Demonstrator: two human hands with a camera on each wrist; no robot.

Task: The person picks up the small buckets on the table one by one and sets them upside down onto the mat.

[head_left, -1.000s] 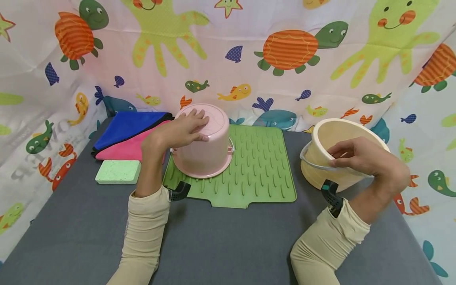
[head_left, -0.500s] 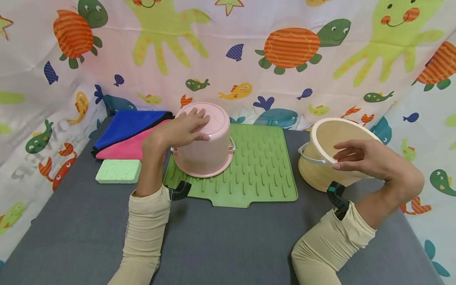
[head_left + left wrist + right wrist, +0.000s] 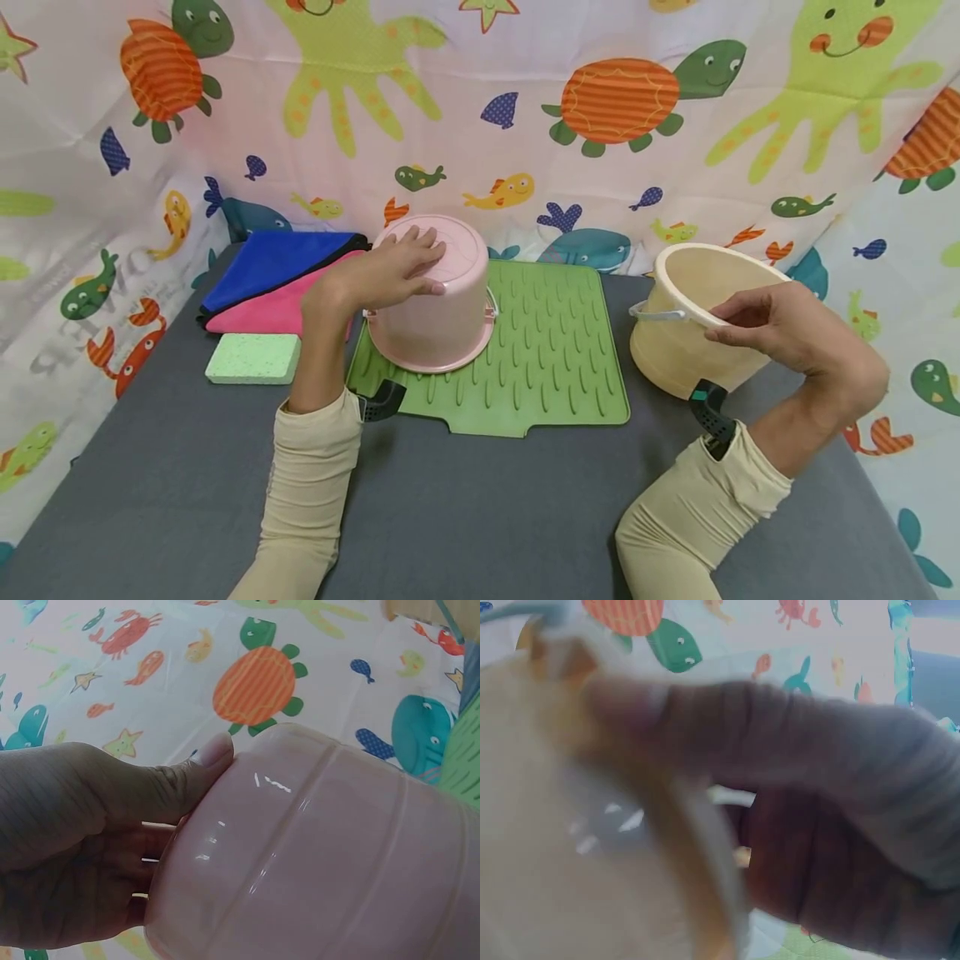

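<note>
A pink bucket (image 3: 435, 321) stands upside down on the green mat (image 3: 551, 350). My left hand (image 3: 375, 271) rests on its upturned base, with the fingers spread over the top and the thumb at the edge. In the left wrist view the thumb lies along the edge of the pink bucket (image 3: 322, 847). At the right, a cream bucket (image 3: 667, 354) stands upright and leans slightly, its grey handle (image 3: 658, 313) hanging at the left side. My right hand (image 3: 795, 329) pinches its rim, thumb outside and fingers inside. The right wrist view of the cream bucket (image 3: 562, 877) is blurred.
Left of the pink bucket lie a folded blue and pink cloth (image 3: 277, 275) and a pale green sponge (image 3: 253, 358). All stands on a grey-covered table (image 3: 487, 517). A curtain printed with sea animals (image 3: 450, 100) closes off the back and sides.
The right hand came off the cream bucket's rim, shifted right and now pinches the rim again. That bucket's handle and its lean have shifted slightly. The left hand stays on the pink bucket.
</note>
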